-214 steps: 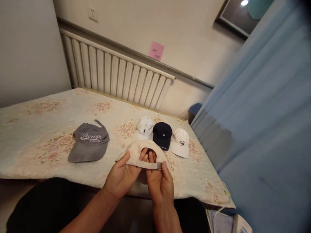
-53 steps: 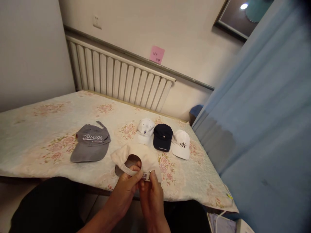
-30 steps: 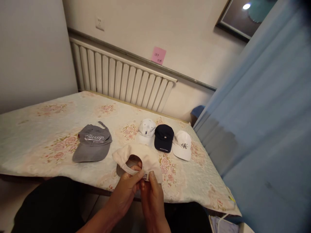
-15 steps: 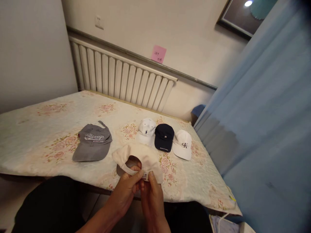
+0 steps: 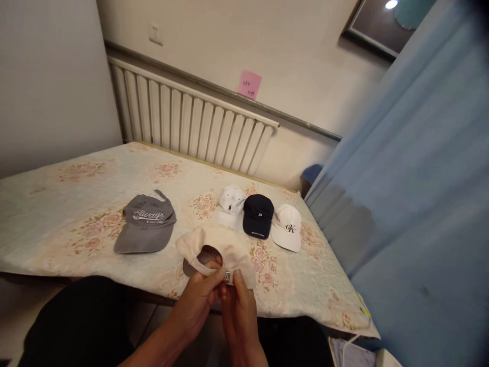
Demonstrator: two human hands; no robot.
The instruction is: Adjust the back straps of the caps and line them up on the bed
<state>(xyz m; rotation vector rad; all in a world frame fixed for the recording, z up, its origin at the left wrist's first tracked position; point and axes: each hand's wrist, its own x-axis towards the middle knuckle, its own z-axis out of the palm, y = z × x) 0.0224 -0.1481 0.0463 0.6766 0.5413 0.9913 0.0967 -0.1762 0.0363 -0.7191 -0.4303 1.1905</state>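
Note:
Both my hands hold a cream baseball cap (image 5: 233, 247) at the near edge of the bed, its back opening and strap facing me. My left hand (image 5: 198, 298) pinches the strap beside a small dark label. On the other side of the label, my right hand (image 5: 241, 306) grips the cap's rim, thumb on top. Beyond the cap lie a white cap (image 5: 231, 201) with a small dark emblem, a navy cap (image 5: 258, 216) and a white cap with CK lettering (image 5: 286, 229), side by side. A grey cap (image 5: 147, 224) marked "Always" rests to the left, its strap end loose.
The bed (image 5: 305, 290) has a pale floral cover. A white radiator (image 5: 183, 112) stands behind it, below a pink note (image 5: 249, 84) on the wall. A blue curtain (image 5: 412, 178) hangs on the right. My dark-clothed knees are below the bed's near edge.

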